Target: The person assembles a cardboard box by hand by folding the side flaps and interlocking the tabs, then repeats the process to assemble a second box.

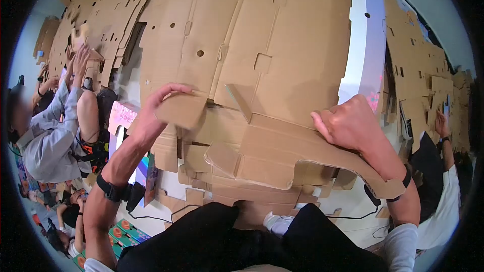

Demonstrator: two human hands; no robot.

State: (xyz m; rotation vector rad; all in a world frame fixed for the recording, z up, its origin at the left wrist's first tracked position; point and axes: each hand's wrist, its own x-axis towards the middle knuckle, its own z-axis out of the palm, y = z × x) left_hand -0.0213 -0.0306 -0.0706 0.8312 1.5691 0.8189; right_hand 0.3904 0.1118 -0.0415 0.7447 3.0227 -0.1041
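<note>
A folded, die-cut piece of brown cardboard (272,146) lies in front of me, with flaps standing up and a curved cutout along its near side. My left hand (156,113) is closed on a small cardboard flap (184,110), thumb hidden beneath it; the flap is slightly blurred. My right hand (345,123) is curled into a fist at the upper edge of the folded piece, thumb lying along the cardboard. Its other fingertips are hidden. Beyond both hands spreads a large flat cardboard sheet (302,45) with slots and round holes.
A white and purple printed strip (365,40) runs along the right of the sheets. At left are a pink printed box (123,113) and a seated person (55,136); another person (438,186) works at right. Cardboard scraps (194,196) and a cable (151,216) lie near my legs.
</note>
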